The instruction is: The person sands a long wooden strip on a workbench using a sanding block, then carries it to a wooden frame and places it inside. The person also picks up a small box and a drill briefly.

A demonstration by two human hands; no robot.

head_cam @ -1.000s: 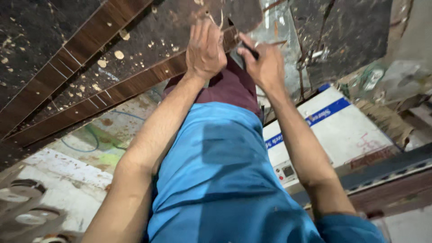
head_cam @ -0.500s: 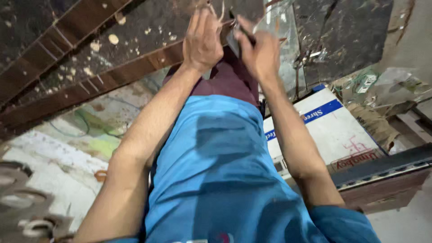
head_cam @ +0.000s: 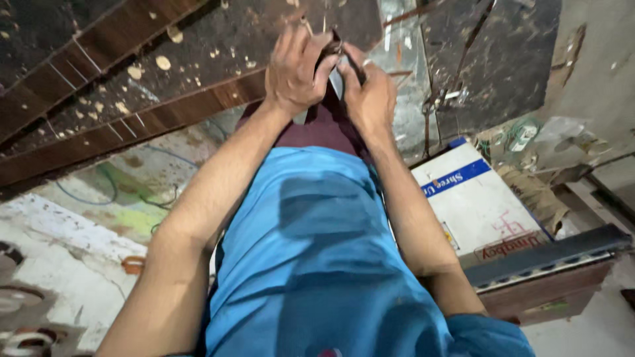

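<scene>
At upper centre of the frame, a small dark tool (head_cam: 336, 63) is clasped in a narrow grip by the left hand (head_cam: 294, 69) and right hand (head_cam: 370, 92). Fingers could be nicked if the tool slipped.

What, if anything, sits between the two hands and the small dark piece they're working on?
Nothing visible does. The left hand and right hand are both closed directly around the small dark piece, fingers touching it. The fingers hide most of it, so its shape is unclear. The dark wood panel lies behind, not between.
</scene>
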